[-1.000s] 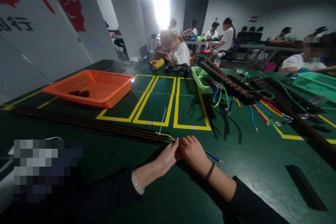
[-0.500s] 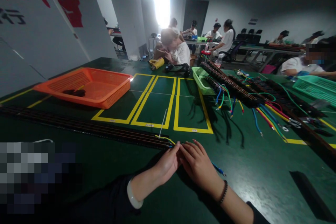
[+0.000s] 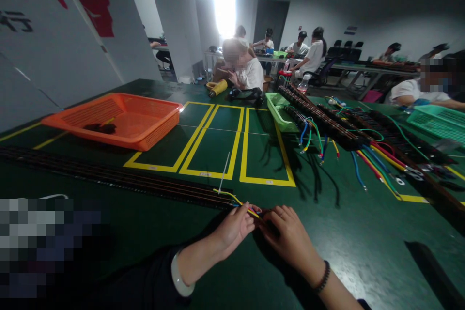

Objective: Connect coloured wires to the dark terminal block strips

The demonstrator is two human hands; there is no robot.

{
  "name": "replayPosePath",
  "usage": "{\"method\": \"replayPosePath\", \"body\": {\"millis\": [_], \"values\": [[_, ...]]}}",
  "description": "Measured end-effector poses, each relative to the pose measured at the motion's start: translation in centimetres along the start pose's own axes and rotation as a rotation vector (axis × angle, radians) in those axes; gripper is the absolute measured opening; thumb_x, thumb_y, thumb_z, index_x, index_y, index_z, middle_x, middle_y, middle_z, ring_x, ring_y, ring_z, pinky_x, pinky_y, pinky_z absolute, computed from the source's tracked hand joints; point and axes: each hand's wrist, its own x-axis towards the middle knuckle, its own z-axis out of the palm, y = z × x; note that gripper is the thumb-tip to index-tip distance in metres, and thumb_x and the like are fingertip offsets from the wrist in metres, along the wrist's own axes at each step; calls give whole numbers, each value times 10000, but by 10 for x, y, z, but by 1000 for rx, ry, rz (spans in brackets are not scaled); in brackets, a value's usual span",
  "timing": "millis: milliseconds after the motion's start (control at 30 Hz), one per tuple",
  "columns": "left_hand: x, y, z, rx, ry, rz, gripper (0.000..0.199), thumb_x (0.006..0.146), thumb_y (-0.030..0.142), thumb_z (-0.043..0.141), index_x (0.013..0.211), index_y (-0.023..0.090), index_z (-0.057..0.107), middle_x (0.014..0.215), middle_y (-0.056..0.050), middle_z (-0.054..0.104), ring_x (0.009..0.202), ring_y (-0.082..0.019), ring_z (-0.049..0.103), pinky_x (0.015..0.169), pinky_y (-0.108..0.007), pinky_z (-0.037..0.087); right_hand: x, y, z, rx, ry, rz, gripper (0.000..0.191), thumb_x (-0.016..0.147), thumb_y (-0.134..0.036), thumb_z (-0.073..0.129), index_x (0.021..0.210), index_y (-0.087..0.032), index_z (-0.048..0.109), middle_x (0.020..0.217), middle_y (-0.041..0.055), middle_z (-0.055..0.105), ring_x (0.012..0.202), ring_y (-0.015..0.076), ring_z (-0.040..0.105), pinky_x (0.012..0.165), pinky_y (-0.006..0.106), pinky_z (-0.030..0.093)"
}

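Observation:
A long dark cable chain [image 3: 152, 181] lies across the table from the far left to my hands. Near its right end a white cable tie [image 3: 224, 172] stands upright by a yellow wire [image 3: 228, 194]. My left hand [image 3: 234, 232] is closed around a few coloured wires [image 3: 253, 212], yellow, red and blue, that leave the chain's end. Just to the right, my right hand [image 3: 285, 227] has its fingers closed where these wires run in. Something dark brown shows at its fingertips; its kind is unclear, and the wire ends are hidden.
An orange basket [image 3: 148, 140] with dark pieces stands at the left. Green baskets [image 3: 279, 116], more cable chains [image 3: 316, 111] and loose coloured wires [image 3: 374, 164] fill the right. A dark strip [image 3: 432, 271] lies at the lower right. Several people work behind.
My right hand has shifted slightly right and down, opening a gap from my left hand where coloured wires now show. The blue wire end below my right hand is no longer visible.

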Motion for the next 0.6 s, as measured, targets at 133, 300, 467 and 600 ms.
{"method": "replayPosePath", "body": {"millis": [133, 300, 467, 600], "values": [[0, 1, 1, 6, 20, -5, 158, 890, 265, 491, 853, 125, 553, 923, -108, 643, 933, -176, 616, 958, -362, 415, 0, 0, -1, 144, -63, 97, 122, 876, -274, 518, 802, -184, 555, 772, 39, 590, 729, 173, 521, 682, 302, 388], [-2, 1, 4, 41, -2, -16, 204, 877, 340, 517, 894, 137, 529, 953, -115, 648, 967, -190, 617, 962, -381, 416, 1, 3, -6, 280, -123, 217, 202, 916, -340, 453, 812, -195, 549, 757, 32, 606, 716, 168, 565, 650, 282, 423], [-3, 2, 7, 89, 5, 10, 244, 860, 363, 542, 912, 126, 516, 931, -117, 653, 952, -214, 629, 947, -410, 419, 4, 18, -4, 341, 10, 209, 169, 930, -308, 437, 981, -206, 562, 856, 42, 638, 761, 157, 605, 666, 259, 464], [-4, 3, 8, 137, 1, -15, 239, 881, 355, 502, 883, 117, 517, 875, -113, 651, 899, -218, 640, 893, -399, 437, 5, 33, 6, 206, 116, 82, 199, 932, -214, 424, 1026, -200, 599, 902, 64, 624, 828, 166, 595, 731, 280, 479]]}}
